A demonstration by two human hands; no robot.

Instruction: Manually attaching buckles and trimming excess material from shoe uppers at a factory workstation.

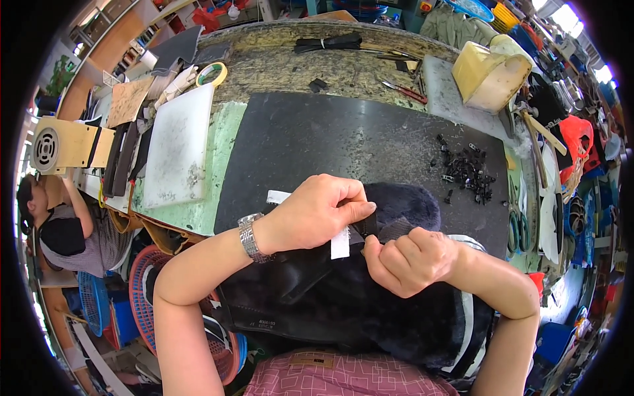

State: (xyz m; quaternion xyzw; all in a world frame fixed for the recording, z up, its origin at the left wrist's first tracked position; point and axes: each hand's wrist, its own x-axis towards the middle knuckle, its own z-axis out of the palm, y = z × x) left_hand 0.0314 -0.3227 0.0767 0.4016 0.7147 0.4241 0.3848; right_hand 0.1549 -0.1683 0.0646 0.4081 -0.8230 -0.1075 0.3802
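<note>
By the near edge of the mat [317, 135] we have the furry piece [389, 313] below our left hand [314, 214] and right hand [415, 261], whose curled fingers pinch, thumb against forefinger, the strap [371, 223] between them, the left near its far end, the right at its near end.

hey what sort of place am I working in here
Likely a small workshop making leather or furry goods: there's a scarred workbench, a scatter of small black fittings and a dark plush piece.
</note>
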